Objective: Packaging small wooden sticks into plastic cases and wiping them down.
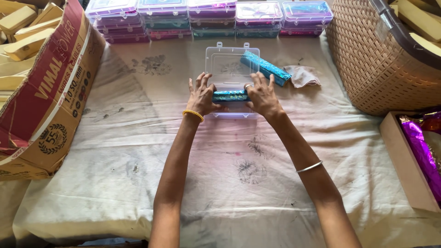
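A stained white cloth (138,138) covers the table from edge to edge. At its left edge a big cardboard carton (50,96) leans open, holding pale wooden blocks (25,32). At the right far corner stands a woven basket (381,64), and at the right edge lies a low cardboard tray (404,160) with purple foil-wrapped pieces in it. Along the far edge runs a row of stacked, filled plastic boxes (211,18). Near the middle of the cloth sits a clear plastic box (229,64), its lid open. A teal foil-wrapped bar (266,68) rests slanted on the box's right side, just beside a crumpled rag (302,76). The left hand (201,97) and the right hand (262,95) together grasp a second teal bar (230,95) by its ends, over the box's near half.
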